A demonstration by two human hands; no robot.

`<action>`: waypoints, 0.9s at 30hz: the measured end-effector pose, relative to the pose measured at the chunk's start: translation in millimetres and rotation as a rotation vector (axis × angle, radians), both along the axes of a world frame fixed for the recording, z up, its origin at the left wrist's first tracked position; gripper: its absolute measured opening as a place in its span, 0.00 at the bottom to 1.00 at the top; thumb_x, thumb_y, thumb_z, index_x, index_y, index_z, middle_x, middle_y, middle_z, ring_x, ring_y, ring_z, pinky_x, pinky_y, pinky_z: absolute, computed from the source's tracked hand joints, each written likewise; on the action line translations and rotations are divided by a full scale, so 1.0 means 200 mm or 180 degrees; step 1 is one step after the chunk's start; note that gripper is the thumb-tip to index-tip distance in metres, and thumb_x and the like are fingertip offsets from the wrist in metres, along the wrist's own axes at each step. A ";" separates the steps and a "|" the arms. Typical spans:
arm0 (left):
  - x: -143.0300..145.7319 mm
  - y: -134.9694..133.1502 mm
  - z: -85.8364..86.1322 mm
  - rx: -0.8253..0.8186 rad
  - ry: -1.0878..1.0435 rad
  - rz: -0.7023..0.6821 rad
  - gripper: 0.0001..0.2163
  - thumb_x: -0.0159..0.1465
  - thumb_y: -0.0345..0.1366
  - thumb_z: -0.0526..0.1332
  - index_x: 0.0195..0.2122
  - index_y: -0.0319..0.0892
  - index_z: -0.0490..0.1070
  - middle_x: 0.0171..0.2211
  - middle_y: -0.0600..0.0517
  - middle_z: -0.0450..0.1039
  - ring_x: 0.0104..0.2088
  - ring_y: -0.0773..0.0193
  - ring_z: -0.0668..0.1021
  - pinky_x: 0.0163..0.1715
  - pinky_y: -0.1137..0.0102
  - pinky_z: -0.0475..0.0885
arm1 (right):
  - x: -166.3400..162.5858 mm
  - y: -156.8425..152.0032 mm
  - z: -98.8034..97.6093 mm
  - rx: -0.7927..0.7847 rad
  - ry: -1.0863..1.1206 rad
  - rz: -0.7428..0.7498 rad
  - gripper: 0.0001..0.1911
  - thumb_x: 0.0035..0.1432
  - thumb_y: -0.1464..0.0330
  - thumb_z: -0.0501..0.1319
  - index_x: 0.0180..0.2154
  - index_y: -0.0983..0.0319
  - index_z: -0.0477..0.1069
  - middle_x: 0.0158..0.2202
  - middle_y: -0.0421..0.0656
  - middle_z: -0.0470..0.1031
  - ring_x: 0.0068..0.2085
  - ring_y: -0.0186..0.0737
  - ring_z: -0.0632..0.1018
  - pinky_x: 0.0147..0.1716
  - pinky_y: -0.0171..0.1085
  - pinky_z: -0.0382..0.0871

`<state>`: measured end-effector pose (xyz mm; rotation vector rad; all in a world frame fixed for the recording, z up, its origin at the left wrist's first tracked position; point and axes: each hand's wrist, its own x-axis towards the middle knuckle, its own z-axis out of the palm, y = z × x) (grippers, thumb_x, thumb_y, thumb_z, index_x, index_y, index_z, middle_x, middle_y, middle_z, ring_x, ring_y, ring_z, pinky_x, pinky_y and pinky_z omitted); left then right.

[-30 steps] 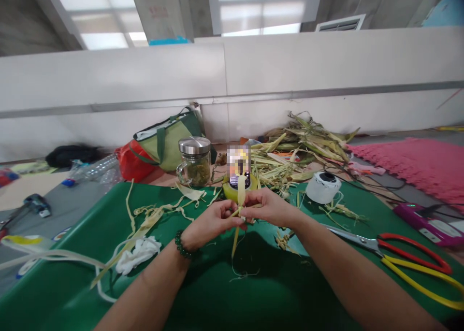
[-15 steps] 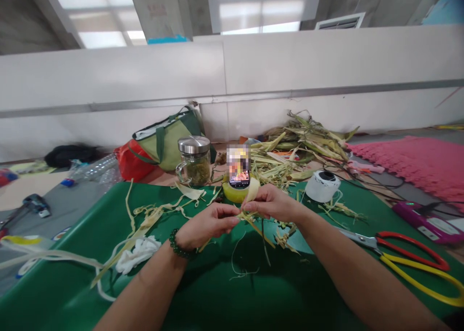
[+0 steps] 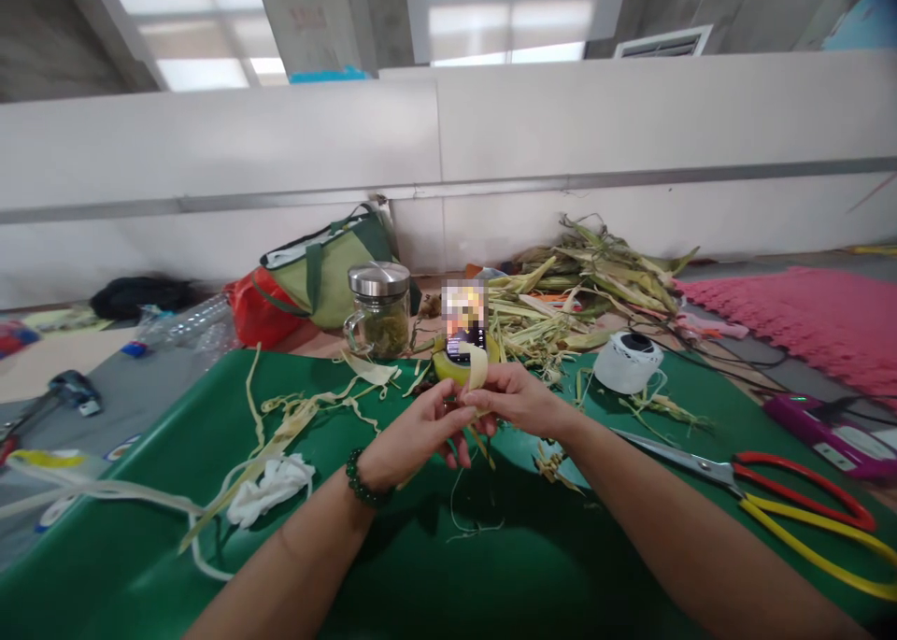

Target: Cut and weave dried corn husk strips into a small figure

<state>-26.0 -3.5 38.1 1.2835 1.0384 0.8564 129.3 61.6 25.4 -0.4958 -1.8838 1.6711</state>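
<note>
Both hands meet above the middle of the green mat (image 3: 434, 584). Between their fingertips is a pale strip of corn husk (image 3: 477, 367), its upper end curling upward. My left hand (image 3: 431, 425), with a dark green bead bracelet (image 3: 365, 481) at the wrist, is closed on the strip's lower part. My right hand (image 3: 522, 399) pinches the same strip from the other side. Thin husk ends hang below the fingers, partly hidden by them. Just behind stands a phone (image 3: 465, 322) with a lit screen, leaning in a yellow roll of tape (image 3: 448, 371).
Scissors (image 3: 735, 476) with red and yellow handles lie at right, below a white thread spool (image 3: 629, 362). A lidded glass jar (image 3: 382, 313) stands behind left. Dry husks (image 3: 595, 266) pile at the back. White cord (image 3: 270, 490) and husk strips (image 3: 294, 420) lie left.
My hands have drawn closer together and my left fingers now reach under the husk. The curled strip has tipped slightly lower and left, in front of the phone's lower edge.
</note>
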 end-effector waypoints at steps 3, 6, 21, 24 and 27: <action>-0.01 0.01 -0.02 -0.0103 -0.0170 0.0070 0.16 0.57 0.47 0.62 0.37 0.39 0.65 0.26 0.52 0.75 0.17 0.73 0.74 0.17 0.79 0.66 | 0.00 -0.01 0.00 0.0194 -0.0067 -0.0325 0.18 0.53 0.55 0.61 0.27 0.64 0.71 0.18 0.37 0.67 0.17 0.28 0.68 0.16 0.29 0.62; -0.03 0.02 -0.02 -0.0197 -0.0160 0.0058 0.17 0.54 0.46 0.65 0.35 0.37 0.69 0.23 0.51 0.76 0.16 0.72 0.74 0.17 0.79 0.66 | 0.00 -0.01 0.00 0.0647 -0.0146 -0.0715 0.18 0.52 0.55 0.61 0.26 0.64 0.73 0.17 0.36 0.64 0.15 0.26 0.63 0.13 0.28 0.55; -0.08 0.01 0.02 -0.0464 0.0405 -0.0379 0.16 0.54 0.48 0.63 0.28 0.37 0.69 0.28 0.49 0.79 0.21 0.69 0.79 0.18 0.80 0.64 | 0.05 0.00 0.03 0.1823 -0.0531 -0.0749 0.25 0.57 0.52 0.56 0.24 0.66 0.76 0.19 0.39 0.65 0.22 0.30 0.65 0.22 0.29 0.59; -0.09 0.01 0.02 -0.0404 0.0599 -0.0402 0.14 0.54 0.46 0.64 0.27 0.37 0.70 0.30 0.48 0.79 0.21 0.68 0.79 0.18 0.80 0.64 | 0.06 0.00 0.04 0.1966 -0.0558 -0.0794 0.26 0.57 0.52 0.55 0.22 0.67 0.74 0.18 0.39 0.63 0.22 0.29 0.63 0.21 0.29 0.57; -0.08 0.02 0.02 -0.0463 0.0479 -0.0338 0.16 0.55 0.48 0.62 0.29 0.37 0.70 0.31 0.47 0.79 0.22 0.67 0.79 0.18 0.79 0.64 | 0.06 0.00 0.04 0.1944 -0.0591 -0.0795 0.25 0.58 0.54 0.55 0.21 0.67 0.72 0.17 0.37 0.59 0.21 0.28 0.60 0.19 0.28 0.54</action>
